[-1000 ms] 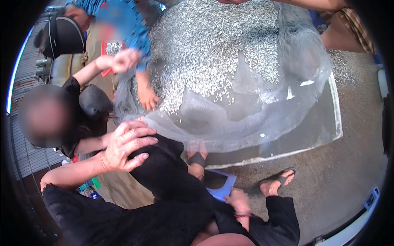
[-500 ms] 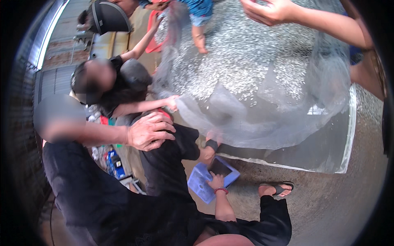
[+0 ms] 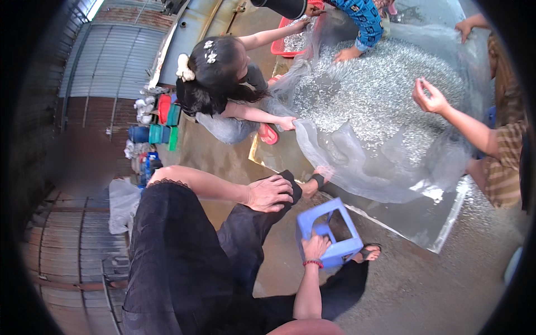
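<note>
My left hand [image 3: 271, 193] rests over my black-trousered knee [image 3: 286, 177], fingers apart, holding nothing. Below it to the right, my right hand [image 3: 316, 247], with a red beaded bracelet at the wrist, grips a blue-purple plastic stool [image 3: 349, 245]. The stool is tilted, its open frame beside my sandalled right foot [image 3: 368, 253]; part of the grip is hidden by the stool's edge. Ahead lies a pale mesh net [image 3: 385, 187] with a broad heap of small silvery pieces [image 3: 385, 95], perhaps tiny fish. My left foot [image 3: 319, 180] is at the net's near edge.
A crouching person [image 3: 212, 72] holds the net's left edge. Another person's hand [image 3: 349, 54] touches the heap, and a person at the right [image 3: 430, 99] reaches over it. A red basket [image 3: 288, 54] stands at the back. Stacked bins [image 3: 159, 134] line the left.
The stool has moved up and to the right in view and turned in my right hand. My left hand stays on the knee. The whole view has shifted, and the crouching person's head has turned.
</note>
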{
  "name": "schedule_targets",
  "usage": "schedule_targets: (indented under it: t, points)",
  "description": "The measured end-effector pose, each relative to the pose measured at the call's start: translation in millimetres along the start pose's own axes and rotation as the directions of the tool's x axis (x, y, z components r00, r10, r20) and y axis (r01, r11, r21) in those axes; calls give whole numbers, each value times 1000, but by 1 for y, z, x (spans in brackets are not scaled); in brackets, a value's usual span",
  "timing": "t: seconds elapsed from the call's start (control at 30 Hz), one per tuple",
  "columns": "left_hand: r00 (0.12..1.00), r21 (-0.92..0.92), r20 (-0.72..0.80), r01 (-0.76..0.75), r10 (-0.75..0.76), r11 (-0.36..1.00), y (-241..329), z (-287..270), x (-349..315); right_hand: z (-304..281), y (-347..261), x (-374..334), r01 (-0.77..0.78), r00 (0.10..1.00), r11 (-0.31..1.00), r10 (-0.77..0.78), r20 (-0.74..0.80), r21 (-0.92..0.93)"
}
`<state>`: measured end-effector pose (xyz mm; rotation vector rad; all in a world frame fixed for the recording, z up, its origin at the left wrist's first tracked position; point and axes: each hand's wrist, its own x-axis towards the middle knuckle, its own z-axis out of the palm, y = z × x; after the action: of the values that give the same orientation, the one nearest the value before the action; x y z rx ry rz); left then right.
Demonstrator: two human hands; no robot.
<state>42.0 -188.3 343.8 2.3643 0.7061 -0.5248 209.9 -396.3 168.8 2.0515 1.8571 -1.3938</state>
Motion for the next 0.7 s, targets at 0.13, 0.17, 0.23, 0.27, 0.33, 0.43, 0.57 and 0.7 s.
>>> schedule_targets:
  t: [0.13,0.17,0.23,0.27,0.33,0.43,0.57,0.7]
  points:
    - [982,127,-6,188,-189,974,43,54,-36,-66,-5,-4,19,992,1000,-16,-124,21]
    - [971,164,1,236,-239,958,59,62,-43,-78,1,-9,31,986,999,-24,-166,41]
    - [908,202,-102,418,-405,886,105,86,-58,-108,11,-33,60,974,998,-62,-217,-18]
    - [850,194,-165,526,-501,828,130,103,-65,-126,15,-45,77,966,991,-100,-239,-107]
    - [760,170,-103,649,-642,741,201,130,-84,-147,34,-78,69,977,982,-103,-189,-178]
    - [821,-102,263,546,-507,832,281,151,-79,-185,97,-122,-24,996,971,3,-88,-238]
    - [850,-575,411,522,-329,630,364,156,-92,-200,200,-184,-235,945,848,313,91,-474]
    - [918,-776,86,306,-388,551,341,136,-156,-247,175,-289,-242,912,782,385,140,-574]
